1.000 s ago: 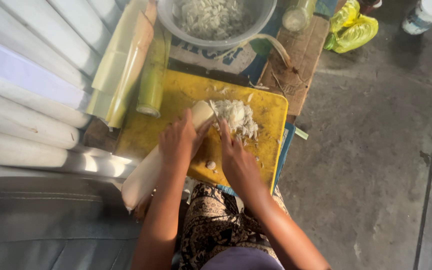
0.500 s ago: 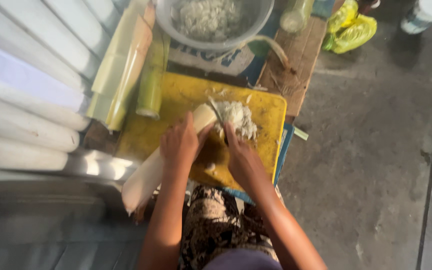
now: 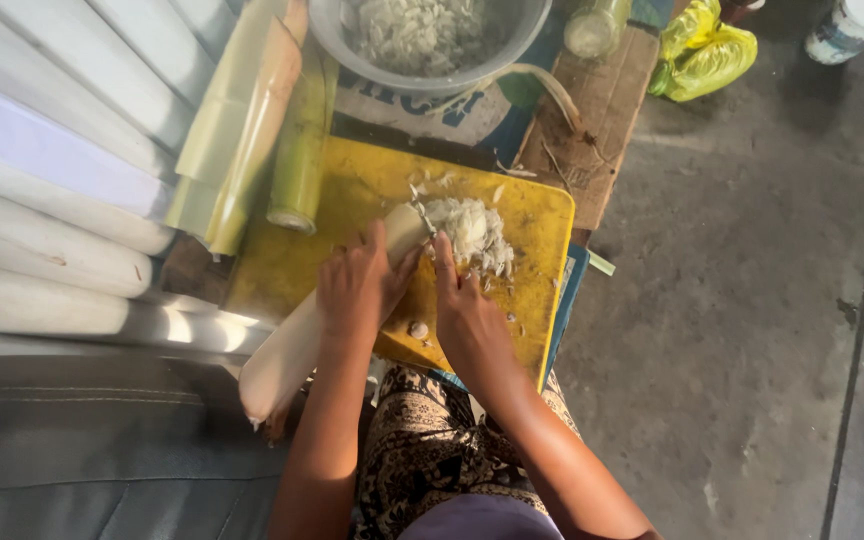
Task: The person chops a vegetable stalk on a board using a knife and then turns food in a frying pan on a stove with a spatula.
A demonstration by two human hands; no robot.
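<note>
Slicing close: left hand (image 3: 357, 290) gripped the white stem (image 3: 297, 345) on the yellow cutting board (image 3: 347, 200), fingers wrapped tight. Right hand (image 3: 462, 315) closed on the knife (image 3: 420, 212). Risk: blade sat just beside the fingertips; a slip could cut them.

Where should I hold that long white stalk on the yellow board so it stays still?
Probably around its thick round middle, just behind the cut end, coming from above like the left hand does. The white stalk lies flat, slanting off the yellow board's near edge, so its long bare length is free, well away from the right hand.
</note>
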